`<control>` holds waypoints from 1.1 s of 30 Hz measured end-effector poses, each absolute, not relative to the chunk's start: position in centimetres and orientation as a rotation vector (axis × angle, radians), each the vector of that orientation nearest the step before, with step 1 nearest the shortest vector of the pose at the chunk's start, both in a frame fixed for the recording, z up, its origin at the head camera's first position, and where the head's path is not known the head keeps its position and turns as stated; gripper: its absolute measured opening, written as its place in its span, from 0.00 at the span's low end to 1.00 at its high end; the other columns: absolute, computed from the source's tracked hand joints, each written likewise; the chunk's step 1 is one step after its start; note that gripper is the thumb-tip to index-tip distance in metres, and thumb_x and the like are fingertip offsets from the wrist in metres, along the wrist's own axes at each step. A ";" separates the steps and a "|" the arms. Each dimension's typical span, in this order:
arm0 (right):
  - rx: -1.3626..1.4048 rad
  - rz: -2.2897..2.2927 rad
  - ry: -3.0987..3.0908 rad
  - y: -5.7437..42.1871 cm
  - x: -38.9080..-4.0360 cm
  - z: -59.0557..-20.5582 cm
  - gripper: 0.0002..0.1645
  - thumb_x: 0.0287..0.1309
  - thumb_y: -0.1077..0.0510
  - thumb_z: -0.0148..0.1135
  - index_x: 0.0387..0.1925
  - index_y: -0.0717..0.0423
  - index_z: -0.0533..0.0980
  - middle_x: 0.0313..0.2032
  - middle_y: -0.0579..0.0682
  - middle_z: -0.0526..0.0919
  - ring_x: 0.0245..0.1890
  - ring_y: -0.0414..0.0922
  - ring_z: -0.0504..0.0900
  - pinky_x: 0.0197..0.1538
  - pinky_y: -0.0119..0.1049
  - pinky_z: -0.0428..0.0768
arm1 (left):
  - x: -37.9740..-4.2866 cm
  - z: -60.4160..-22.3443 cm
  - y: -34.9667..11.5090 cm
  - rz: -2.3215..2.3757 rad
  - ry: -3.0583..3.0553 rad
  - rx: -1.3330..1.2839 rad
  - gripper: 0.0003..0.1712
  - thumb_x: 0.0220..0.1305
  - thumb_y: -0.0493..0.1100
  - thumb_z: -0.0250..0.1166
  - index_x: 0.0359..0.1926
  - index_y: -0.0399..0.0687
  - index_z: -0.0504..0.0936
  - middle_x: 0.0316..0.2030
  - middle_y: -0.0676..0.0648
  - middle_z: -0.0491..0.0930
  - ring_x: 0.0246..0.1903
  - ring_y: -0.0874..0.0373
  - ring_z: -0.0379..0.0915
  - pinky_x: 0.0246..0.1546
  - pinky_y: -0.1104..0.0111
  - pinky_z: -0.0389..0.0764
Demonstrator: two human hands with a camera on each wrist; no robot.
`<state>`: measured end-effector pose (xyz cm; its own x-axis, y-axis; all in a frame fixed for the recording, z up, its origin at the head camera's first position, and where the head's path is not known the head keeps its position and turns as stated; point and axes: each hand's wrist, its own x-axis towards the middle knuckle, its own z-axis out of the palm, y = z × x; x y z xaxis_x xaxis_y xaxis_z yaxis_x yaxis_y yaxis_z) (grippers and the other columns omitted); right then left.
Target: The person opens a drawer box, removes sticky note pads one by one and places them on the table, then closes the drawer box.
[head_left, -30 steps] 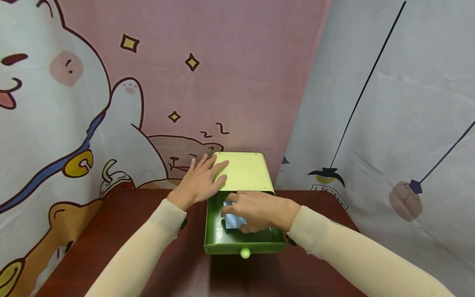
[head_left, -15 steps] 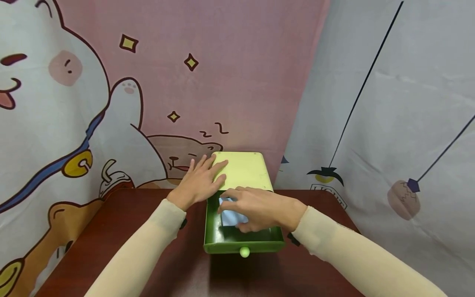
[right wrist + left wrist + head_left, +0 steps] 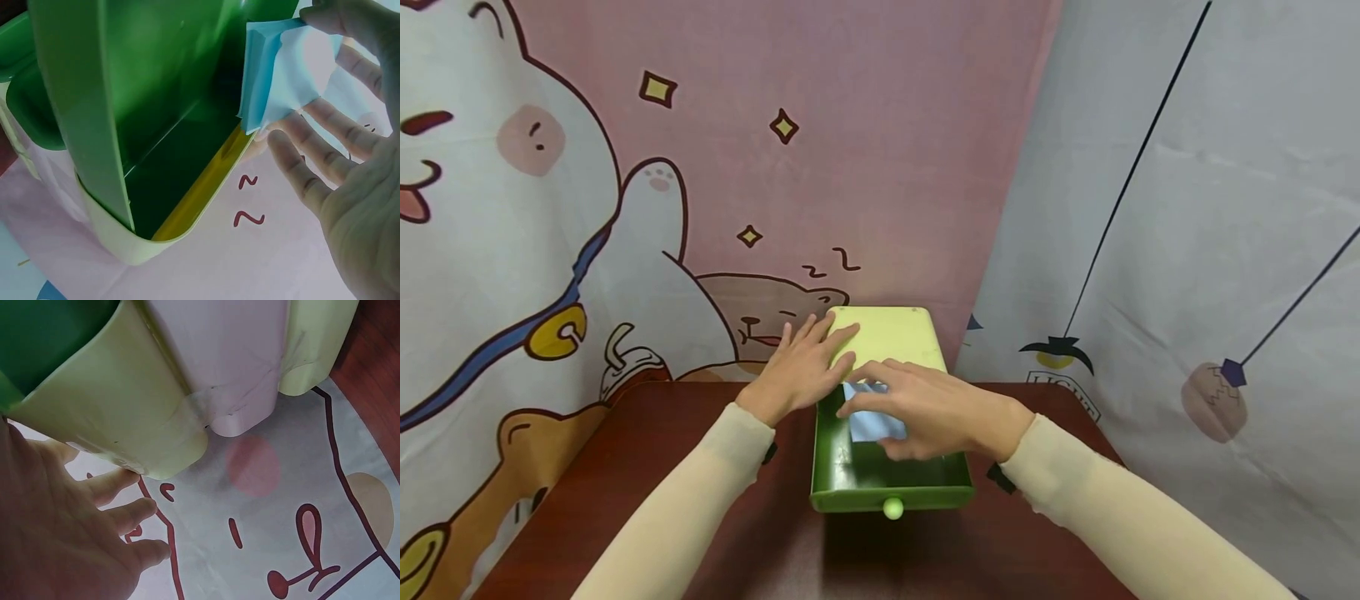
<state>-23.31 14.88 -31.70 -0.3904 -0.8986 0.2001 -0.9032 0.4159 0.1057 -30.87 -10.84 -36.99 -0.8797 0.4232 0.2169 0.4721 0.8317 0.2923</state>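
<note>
A small drawer cabinet with a pale yellow top (image 3: 895, 337) stands on the table, its green top drawer (image 3: 891, 496) pulled out toward me. My left hand (image 3: 801, 371) rests along the cabinet's upper left edge, fingers spread and straight. The left wrist view shows those fingers beside the yellow casing (image 3: 125, 406). Over the drawer, my right hand (image 3: 951, 408) pinches a light-blue paper pad (image 3: 872, 427), thumb on one side and fingers on the other. In the right wrist view, layered sheets show at the pad's edge (image 3: 257, 78), close to the drawer opening.
The cabinet has pink and yellow tiers, seen in the left wrist view with a pink casing (image 3: 228, 362). A light green knob (image 3: 892, 508) sticks out from the drawer front. The dark red table (image 3: 737, 517) ends at a cartoon-printed cloth (image 3: 887, 167) behind.
My right hand has risen and moved back toward the cabinet top, carrying the blue paper pad up from the drawer floor. The left hand has stayed in place.
</note>
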 end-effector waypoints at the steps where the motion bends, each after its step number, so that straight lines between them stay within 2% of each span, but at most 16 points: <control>1: 1.585 0.041 -2.436 15.0 -23.3 -31.7 0.37 0.62 0.48 0.89 0.71 0.33 0.84 0.77 0.51 0.80 0.66 0.50 0.87 0.66 0.49 0.92 | -30.9 -37.0 -10.8 -0.514 -2.869 -0.706 0.39 0.93 0.69 0.43 0.95 0.69 0.60 0.97 0.40 0.48 0.96 0.29 0.41 0.92 0.24 0.38; 5: 1.590 0.115 -2.398 15.4 -23.4 -31.5 0.37 0.63 0.49 0.88 0.72 0.35 0.85 0.77 0.52 0.80 0.69 0.51 0.86 0.67 0.51 0.92 | -30.8 -36.9 -10.8 -0.516 -2.875 -0.706 0.39 0.93 0.69 0.43 0.95 0.69 0.60 0.97 0.41 0.48 0.96 0.29 0.40 0.92 0.24 0.37; 9: 1.597 0.180 -2.356 15.6 -23.5 -31.2 0.35 0.64 0.50 0.87 0.71 0.38 0.86 0.76 0.53 0.81 0.69 0.50 0.86 0.67 0.49 0.92 | -30.8 -36.9 -10.8 -0.514 -2.881 -0.703 0.40 0.93 0.70 0.42 0.95 0.70 0.59 0.97 0.41 0.47 0.96 0.29 0.40 0.92 0.23 0.38; 22: 1.455 0.239 -2.309 16.8 -24.0 -30.5 0.37 0.62 0.51 0.89 0.71 0.37 0.84 0.74 0.56 0.80 0.62 0.51 0.90 0.56 0.46 0.95 | -31.0 -36.9 -10.8 -0.505 -2.890 -0.693 0.40 0.93 0.71 0.39 0.95 0.71 0.59 0.97 0.42 0.47 0.96 0.30 0.40 0.92 0.24 0.38; 28: 1.386 0.277 -2.331 17.4 -24.3 -30.2 0.39 0.61 0.54 0.89 0.72 0.39 0.85 0.76 0.58 0.79 0.62 0.55 0.91 0.57 0.48 0.95 | -31.1 -36.9 -10.8 -0.496 -2.881 -0.693 0.38 0.93 0.68 0.41 0.95 0.71 0.60 0.97 0.42 0.48 0.95 0.29 0.42 0.92 0.23 0.39; 33: 1.328 0.333 -2.359 18.1 -24.8 -30.1 0.37 0.63 0.56 0.86 0.72 0.40 0.85 0.76 0.58 0.77 0.60 0.54 0.92 0.56 0.46 0.96 | -31.0 -36.9 -10.7 -0.499 -2.887 -0.686 0.38 0.93 0.68 0.42 0.95 0.72 0.60 0.97 0.42 0.48 0.96 0.30 0.41 0.92 0.24 0.39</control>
<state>-24.76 18.15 -30.12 -0.4617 -0.7574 0.4618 -0.8556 0.5177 -0.0063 -31.03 -10.74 -36.94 -0.8878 0.4138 0.2017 0.4574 0.8418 0.2866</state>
